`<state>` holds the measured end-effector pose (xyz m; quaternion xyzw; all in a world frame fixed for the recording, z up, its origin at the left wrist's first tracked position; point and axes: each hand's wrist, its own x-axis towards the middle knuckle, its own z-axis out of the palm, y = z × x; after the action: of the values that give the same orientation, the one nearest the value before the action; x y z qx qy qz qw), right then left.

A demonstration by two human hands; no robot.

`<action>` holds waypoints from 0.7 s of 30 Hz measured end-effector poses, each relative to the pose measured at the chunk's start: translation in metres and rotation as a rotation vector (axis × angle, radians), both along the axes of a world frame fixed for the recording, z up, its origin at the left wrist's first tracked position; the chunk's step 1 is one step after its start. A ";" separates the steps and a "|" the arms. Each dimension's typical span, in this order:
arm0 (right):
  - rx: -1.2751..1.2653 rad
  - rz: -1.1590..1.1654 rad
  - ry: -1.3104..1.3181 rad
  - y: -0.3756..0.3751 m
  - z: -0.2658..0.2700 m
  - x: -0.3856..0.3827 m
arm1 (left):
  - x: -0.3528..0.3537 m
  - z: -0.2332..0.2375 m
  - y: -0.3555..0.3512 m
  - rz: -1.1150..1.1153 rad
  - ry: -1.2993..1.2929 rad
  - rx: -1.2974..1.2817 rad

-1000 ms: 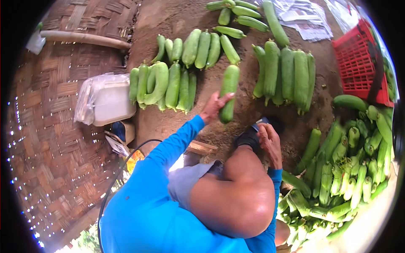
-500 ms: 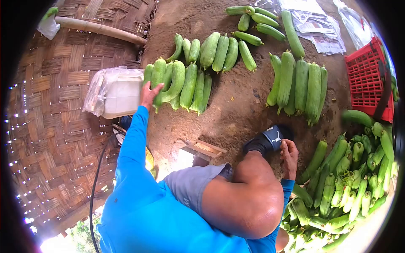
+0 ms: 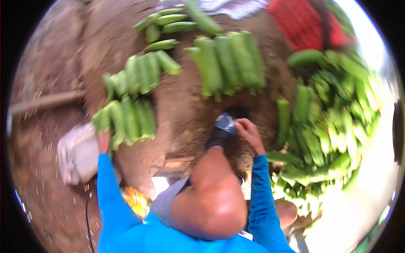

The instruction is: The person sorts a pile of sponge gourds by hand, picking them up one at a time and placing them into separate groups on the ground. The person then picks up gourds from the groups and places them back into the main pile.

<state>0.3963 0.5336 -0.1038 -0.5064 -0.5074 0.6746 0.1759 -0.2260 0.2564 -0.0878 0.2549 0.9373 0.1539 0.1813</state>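
The left hand (image 3: 104, 140) is reaching to the lower left end of the near row of gourds (image 3: 130, 118), at left of centre in the frame; its fingers are pointing up along the outermost gourds and appear to be touching them, but blur is hiding how far they are spread, and whether they are gripping one I cannot tell. Handling that row well is calling for a light, flat touch; each gourd should be lying parallel to its neighbour, ends level, with no fingertip digging into the skin; the wrist is passing just beside the plastic-wrapped container (image 3: 82, 154), so it should be keeping clear of that. The right hand (image 3: 249, 133) is hanging by the shoe (image 3: 225, 123) in the middle of the frame, fingers loosely bent, with no gourd showing in it; whether thumb and fingers are meeting I cannot tell.

Motion blur is softening everything, worst at upper left; the frame's top edge is cutting off the papers (image 3: 240, 6) and the red crate (image 3: 295, 25); in the heap (image 3: 310, 126) at right, gourds are overlapping and glare is washing out the outer side, so separate ones are hard to count.
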 end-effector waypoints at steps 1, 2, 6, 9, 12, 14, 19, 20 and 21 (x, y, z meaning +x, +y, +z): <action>-0.052 -0.075 0.044 0.004 0.003 0.002 | 0.000 0.001 0.000 -0.021 0.082 -0.088; -0.163 -0.139 0.054 0.013 0.010 0.007 | -0.007 0.003 -0.001 -0.030 0.182 -0.169; 0.127 -0.374 -0.078 0.065 0.021 0.036 | 0.063 0.041 0.085 -0.301 0.594 -0.031; 0.272 -0.464 -0.144 0.124 0.041 0.064 | 0.158 0.056 0.172 -0.494 0.410 0.337; 0.236 -0.556 -0.069 0.180 0.042 0.083 | 0.259 0.047 0.259 -0.614 0.193 0.514; 0.227 -0.654 0.059 0.222 0.037 0.095 | 0.322 0.045 0.305 -0.685 0.043 0.602; 0.170 -0.518 -0.106 0.288 0.019 0.124 | 0.425 0.044 0.347 -0.837 -0.485 0.611; 0.157 -0.528 -0.090 0.295 0.015 0.122 | 0.433 0.045 0.350 -0.941 -0.447 0.628; 0.151 -0.561 -0.102 0.300 0.010 0.120 | 0.438 0.047 0.349 -0.955 -0.435 0.614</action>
<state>0.5166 0.8337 -0.0940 -0.6456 -0.4047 0.5337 0.3669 0.2119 0.6059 -0.0411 0.6505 0.5737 0.3672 0.3359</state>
